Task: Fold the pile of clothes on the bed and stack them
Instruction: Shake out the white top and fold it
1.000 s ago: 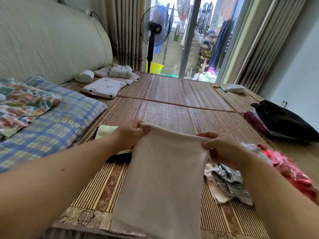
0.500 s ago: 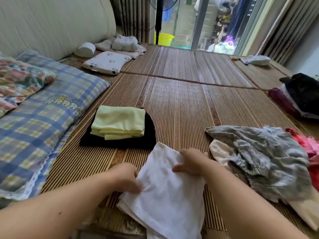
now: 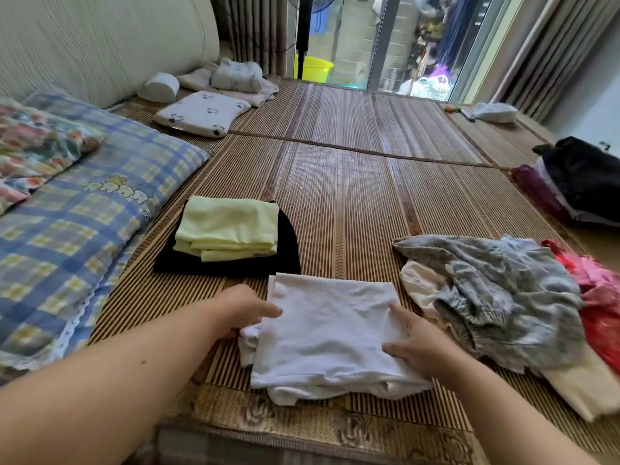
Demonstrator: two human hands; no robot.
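A white garment (image 3: 328, 333) lies folded into a rough square on the bamboo mat (image 3: 342, 196) near the front edge. My left hand (image 3: 243, 310) grips its left edge, fingers tucked at the fold. My right hand (image 3: 414, 344) holds its right side, thumb on top. Just beyond it sits a stack: a folded pale green garment (image 3: 228, 228) on top of a folded black garment (image 3: 288, 250). To the right lies an unfolded pile with a grey patterned garment (image 3: 503, 297), a cream garment (image 3: 422, 286) under it and a red garment (image 3: 600, 297).
A blue plaid quilt (image 3: 77, 209) and floral bedding (image 3: 30, 146) lie at the left. A small white pillow (image 3: 203, 112) and folded baby clothes (image 3: 236, 75) sit at the back. A dark bag (image 3: 583, 176) rests at the right edge. A fan stand (image 3: 303, 31) and yellow tub (image 3: 313, 67) stand beyond the bed.
The white garment was held up in the air, then laid down on the mat and folded into a square. Both hands moved down and now hold its sides.
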